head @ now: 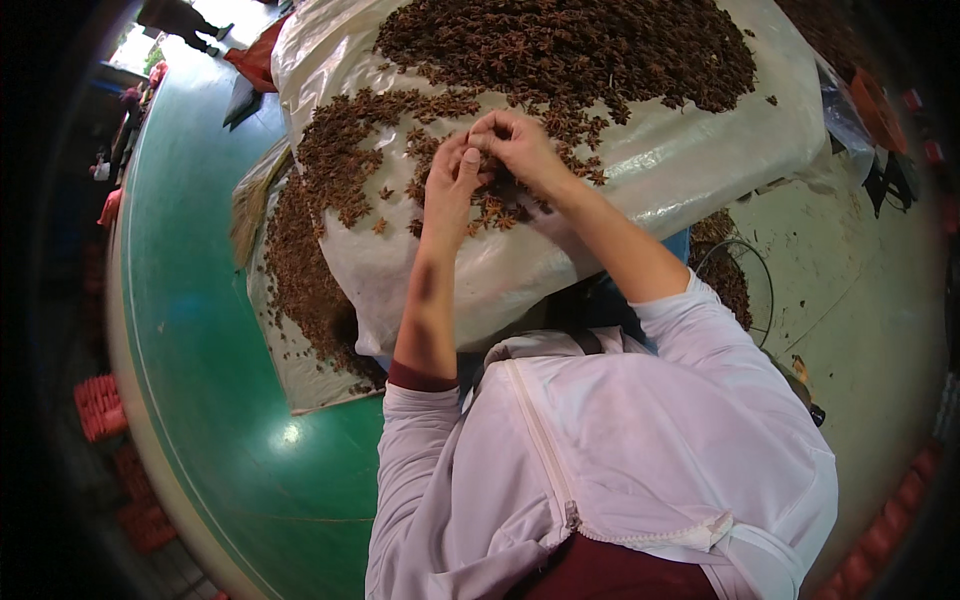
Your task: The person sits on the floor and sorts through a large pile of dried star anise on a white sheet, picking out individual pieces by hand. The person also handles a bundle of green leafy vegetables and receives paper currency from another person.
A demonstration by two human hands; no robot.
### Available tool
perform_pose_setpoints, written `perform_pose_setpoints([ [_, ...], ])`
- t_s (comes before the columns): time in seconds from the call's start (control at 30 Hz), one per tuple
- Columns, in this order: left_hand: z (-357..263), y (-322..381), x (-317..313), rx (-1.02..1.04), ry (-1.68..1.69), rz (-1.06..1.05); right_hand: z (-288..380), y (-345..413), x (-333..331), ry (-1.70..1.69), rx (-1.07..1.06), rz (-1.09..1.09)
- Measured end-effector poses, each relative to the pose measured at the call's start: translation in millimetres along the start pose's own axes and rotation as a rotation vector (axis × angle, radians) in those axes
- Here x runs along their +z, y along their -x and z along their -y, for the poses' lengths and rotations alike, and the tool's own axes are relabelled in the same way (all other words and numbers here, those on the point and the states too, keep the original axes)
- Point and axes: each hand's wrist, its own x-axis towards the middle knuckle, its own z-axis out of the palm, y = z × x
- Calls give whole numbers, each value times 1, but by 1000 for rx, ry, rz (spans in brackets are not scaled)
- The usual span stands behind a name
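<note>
Both hands meet above a table covered with a pale plastic sheet [660, 165]. My left hand [452, 169] has its fingers curled and its thumb raised. Touching or almost touching it, my right hand [519, 146] bends its thumb and index finger together at the tips. Whether anything is pinched between the fingers is too small to make out. Loose star anise pods [499, 214] lie under and around both hands. A large heap of dark star anise [570, 49] rises beyond them, and a thinner spread of star anise [341, 161] lies to the left.
Below the table's left side, more dried pieces [296, 259] cover a floor sheet [300, 382], beside a straw broom [251, 206]. A wire hoop [769, 281] stands at the right near a brown pile [724, 270]. At the upper left, a person [180, 22] stands near a red sack [259, 56].
</note>
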Motion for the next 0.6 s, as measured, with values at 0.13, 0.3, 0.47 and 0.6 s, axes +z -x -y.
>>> perform_pose_setpoints([
  [0.13,6,-1,1,-68,310,85,21,28,7,-241,146,67],
  [0.3,-4,-5,-51,72,283,-227,23,55,-12,-21,214,539],
  [0.47,-15,-7,-103,95,-88,-359,26,37,-19,324,-92,546],
  [0.6,-2,-7,-90,61,-503,-292,19,-26,1,790,-258,86],
])
